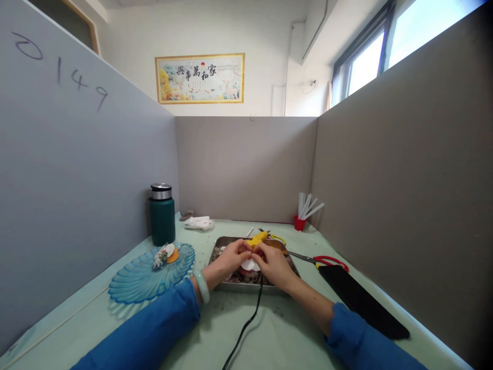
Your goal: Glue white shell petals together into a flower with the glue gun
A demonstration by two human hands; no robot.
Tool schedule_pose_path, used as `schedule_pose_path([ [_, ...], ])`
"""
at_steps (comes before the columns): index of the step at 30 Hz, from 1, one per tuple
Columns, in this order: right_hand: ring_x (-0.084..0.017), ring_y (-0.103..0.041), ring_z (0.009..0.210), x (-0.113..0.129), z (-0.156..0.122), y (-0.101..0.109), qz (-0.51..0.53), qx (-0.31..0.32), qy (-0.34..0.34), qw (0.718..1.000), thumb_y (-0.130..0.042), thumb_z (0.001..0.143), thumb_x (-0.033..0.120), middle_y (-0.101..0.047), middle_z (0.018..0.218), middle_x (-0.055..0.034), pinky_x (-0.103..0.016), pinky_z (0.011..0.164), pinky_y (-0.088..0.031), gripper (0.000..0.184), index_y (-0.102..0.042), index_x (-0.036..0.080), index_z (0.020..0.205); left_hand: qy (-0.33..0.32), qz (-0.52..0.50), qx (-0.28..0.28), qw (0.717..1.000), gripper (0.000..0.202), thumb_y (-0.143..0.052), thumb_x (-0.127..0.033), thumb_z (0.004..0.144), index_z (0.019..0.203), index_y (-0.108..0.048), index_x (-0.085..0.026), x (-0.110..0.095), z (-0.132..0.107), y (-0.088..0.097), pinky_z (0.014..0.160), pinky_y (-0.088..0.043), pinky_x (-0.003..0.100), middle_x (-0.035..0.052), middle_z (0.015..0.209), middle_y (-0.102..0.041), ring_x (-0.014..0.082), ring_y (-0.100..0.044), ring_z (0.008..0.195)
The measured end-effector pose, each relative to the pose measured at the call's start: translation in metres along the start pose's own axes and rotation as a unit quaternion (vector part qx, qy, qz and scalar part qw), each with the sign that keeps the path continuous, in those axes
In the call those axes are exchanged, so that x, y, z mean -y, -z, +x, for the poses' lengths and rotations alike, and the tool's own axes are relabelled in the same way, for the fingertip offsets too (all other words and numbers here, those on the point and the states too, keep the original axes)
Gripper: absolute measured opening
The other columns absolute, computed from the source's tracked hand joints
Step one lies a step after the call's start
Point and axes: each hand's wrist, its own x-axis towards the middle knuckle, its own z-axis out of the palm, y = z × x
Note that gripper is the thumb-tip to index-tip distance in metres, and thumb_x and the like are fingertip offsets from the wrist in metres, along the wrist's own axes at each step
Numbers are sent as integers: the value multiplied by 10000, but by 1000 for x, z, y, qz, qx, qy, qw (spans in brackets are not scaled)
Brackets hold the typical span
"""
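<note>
Over a metal tray [246,289], my left hand [231,258] and my right hand [275,264] meet with fingertips pinched together. Whatever small piece sits between them is mostly covered by the fingers. Just below the fingertips show white rounded pieces [250,264] with a bit of red; I cannot tell if they are held or lie in the tray. Behind my fingers a yellow glue gun [257,239] rests at the tray. A black cord [248,324] runs from the tray toward me.
Left stand a blue scalloped plate [142,280] bearing small decorative pieces [166,255] and a green bottle [162,221]. Red-handled scissors [331,261] and a black flat strip [362,300] lie right. A red cup [299,223] of white sticks and a white packet [199,223] are behind.
</note>
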Motion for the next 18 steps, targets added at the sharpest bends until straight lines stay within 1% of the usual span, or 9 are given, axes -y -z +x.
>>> schedule_pose_path([
  [5,-127,-548,661,0,0,0,-5,2,-5,1000,-468,808,309,-628,732,-11,-208,590,-359,169,-585,189,785,6,7,-1,1000,193,-580,-261,657,780,-493,-140,2,1,0,474,-375,180,-21,632,-522,87,-489,542],
  [12,-127,-544,654,0,0,0,-4,4,-4,1000,-462,812,316,-626,727,-6,-208,589,-356,169,-580,197,794,21,-18,2,1000,223,-593,-281,650,791,-491,-141,0,1,-1,455,-361,182,-25,629,-515,84,-491,517],
  [18,-134,-547,662,1,0,1,-7,1,-7,1000,-457,812,319,-627,736,-14,-209,585,-355,180,-584,192,800,8,-22,-1,1000,206,-588,-265,651,777,-485,-138,0,1,0,482,-373,187,-21,645,-515,82,-486,535],
])
